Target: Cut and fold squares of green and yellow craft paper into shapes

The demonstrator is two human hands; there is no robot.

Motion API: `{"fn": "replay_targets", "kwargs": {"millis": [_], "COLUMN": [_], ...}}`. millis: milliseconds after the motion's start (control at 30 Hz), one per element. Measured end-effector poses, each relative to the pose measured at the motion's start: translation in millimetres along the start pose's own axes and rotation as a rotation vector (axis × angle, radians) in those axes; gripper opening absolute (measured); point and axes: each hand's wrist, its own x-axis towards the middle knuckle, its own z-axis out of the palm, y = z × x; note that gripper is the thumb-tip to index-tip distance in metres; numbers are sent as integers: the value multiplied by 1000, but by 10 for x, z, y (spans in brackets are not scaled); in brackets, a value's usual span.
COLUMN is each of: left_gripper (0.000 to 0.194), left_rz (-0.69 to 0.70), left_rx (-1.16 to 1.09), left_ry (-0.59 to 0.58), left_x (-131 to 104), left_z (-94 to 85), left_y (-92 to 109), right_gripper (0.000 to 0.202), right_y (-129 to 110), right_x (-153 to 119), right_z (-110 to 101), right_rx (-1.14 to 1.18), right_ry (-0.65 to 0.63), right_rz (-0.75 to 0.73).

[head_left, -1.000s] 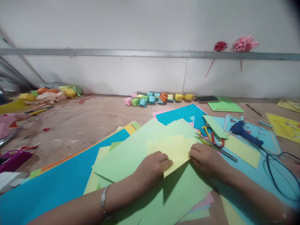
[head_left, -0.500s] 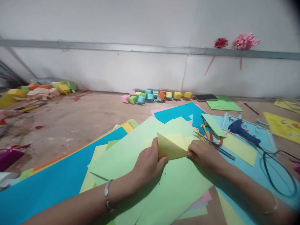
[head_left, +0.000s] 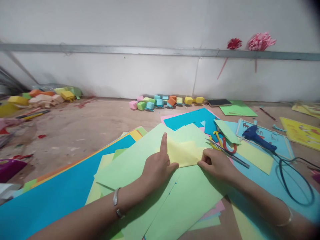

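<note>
A folded sheet of pale yellow paper (head_left: 183,155) is held between my two hands over light green sheets (head_left: 190,200). My left hand (head_left: 156,170) grips its left side, the index finger pointing up along that edge and the thumb on the lower edge. At the lower right corner, my right hand (head_left: 216,163) pinches the paper between thumb and curled fingers. Just beyond the right hand lie scissors with red handles (head_left: 228,148) and a yellow-handled tool (head_left: 218,140), partly under a folded green piece (head_left: 227,131).
A blue glue gun (head_left: 260,138) with a black cord lies to the right on light blue paper (head_left: 252,186). Small coloured paper cubes (head_left: 160,102) line the wall, beside a dark phone-like slab (head_left: 219,103). Large blue sheets (head_left: 62,186) spread left. More paper pieces (head_left: 45,98) sit far left.
The yellow paper's raised upper left point has come down and the sheet lies flatter. My left index finger has straightened upward. The right hand still pinches the right corner.
</note>
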Motion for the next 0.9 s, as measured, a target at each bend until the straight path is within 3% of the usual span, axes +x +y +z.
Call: {"fn": "replay_targets", "kwargs": {"millis": [100, 233, 267, 367, 500, 633, 900], "left_gripper": [87, 18, 11, 21, 22, 26, 25], "left_rz": [75, 246, 309, 587, 866, 905, 876], "left_rx": [29, 147, 187, 267, 366, 479, 574], "left_ry": [-11, 60, 109, 222, 214, 178, 117], "left_x": [4, -8, -10, 6, 53, 29, -63], "left_z": [-25, 11, 33, 107, 161, 144, 116], "left_y": [-6, -37, -47, -84, -140, -132, -68], "right_gripper": [18, 13, 12, 20, 20, 22, 19], "right_y": [-2, -14, -20, -57, -190, -340, -323], "right_x": [30, 30, 16, -60, -212, -344, -384], "right_z": [-4, -13, -10, 17, 111, 245, 195], "right_rx": [52, 97, 79, -150, -548, -670, -819], "right_ry": [12, 39, 52, 150, 332, 333, 207], "right_rz": [34, -38, -90, -288, -543, -659, -513]}}
